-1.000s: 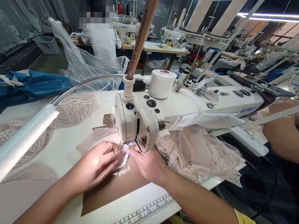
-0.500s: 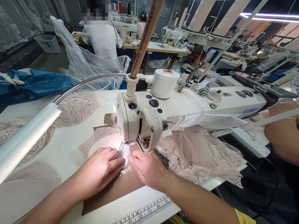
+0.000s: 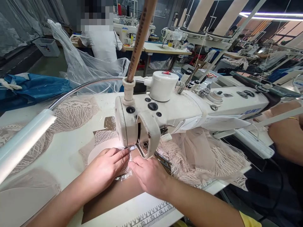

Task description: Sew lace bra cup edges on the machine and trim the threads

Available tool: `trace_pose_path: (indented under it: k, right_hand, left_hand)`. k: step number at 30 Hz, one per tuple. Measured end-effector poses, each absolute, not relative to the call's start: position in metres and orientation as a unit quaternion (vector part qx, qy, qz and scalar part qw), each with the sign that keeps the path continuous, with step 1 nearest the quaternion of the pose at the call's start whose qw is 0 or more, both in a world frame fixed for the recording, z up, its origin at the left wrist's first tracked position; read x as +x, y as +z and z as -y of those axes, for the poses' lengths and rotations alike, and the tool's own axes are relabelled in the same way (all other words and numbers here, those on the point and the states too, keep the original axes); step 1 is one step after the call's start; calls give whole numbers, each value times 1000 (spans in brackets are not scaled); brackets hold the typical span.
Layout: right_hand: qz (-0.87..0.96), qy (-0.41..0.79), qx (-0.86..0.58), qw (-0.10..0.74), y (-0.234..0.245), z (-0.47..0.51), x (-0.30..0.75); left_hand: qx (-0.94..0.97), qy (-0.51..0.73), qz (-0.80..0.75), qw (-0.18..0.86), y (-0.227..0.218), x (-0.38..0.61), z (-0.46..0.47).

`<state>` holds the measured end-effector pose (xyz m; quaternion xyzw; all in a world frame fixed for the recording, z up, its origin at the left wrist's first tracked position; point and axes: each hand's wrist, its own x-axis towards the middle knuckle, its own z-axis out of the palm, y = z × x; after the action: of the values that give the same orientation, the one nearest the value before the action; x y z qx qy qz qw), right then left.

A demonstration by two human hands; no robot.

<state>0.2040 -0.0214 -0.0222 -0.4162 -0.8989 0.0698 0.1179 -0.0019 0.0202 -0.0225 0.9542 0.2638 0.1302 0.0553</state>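
Observation:
My left hand (image 3: 107,164) lies flat on the pale lace piece (image 3: 128,168), its fingers stretched toward the presser foot (image 3: 132,147) of a white sewing machine (image 3: 182,108). Right of it, my right hand (image 3: 150,176) is curled, thumb and forefinger pinching the lace edge below the needle area. Just what lies between those fingertips is partly hidden. A smooth beige cup-shaped piece (image 3: 100,148) shows behind my left hand. Under both hands is a brown sheet (image 3: 106,201) taped to the machine bed.
Gathered lace fabric (image 3: 187,157) lies right of the needle. More lace pieces (image 3: 73,113) rest on the table at left, below a lamp arm (image 3: 28,142). A printed ruler (image 3: 153,214) runs along the front edge. A co-worker (image 3: 100,44) sits ahead; another person's arm (image 3: 286,135) is at right.
My left hand has slid up and right, its fingertips now close to the presser foot and covering more of the lace. My right hand stays almost in place. The view has shifted slightly.

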Motion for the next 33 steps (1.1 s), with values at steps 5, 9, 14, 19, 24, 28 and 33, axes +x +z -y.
trace_pose_path:
  k: [5,9,14,19,24,28,33]
  right_hand:
    - [901,56,-415,116,-24,22,204]
    - [895,41,-430,111,-22,20,202]
    - [879,31,-465,99,-17,12,198]
    - [858,55,-503,87,-19,8,198]
    - [849,36,-512,129,-24,7,203]
    - [844,25,-513,153,-23,7,205]
    - [861,48,-472,181,-18,7,203]
  left_hand:
    - [955,102,-273,51,-23,-1,-19]
    - [949,105,-290,59,-19,3,-17]
    - [936,147,-314,54,-17,9,-20]
    - [930,127,-343,42,-16,7,-22]
    - [931,121,-330,97,-8,-3,-15]
    - [930,133,-317,126,-10,-6,-10]
    - [922,172,-315,144,-13,-1,-9]
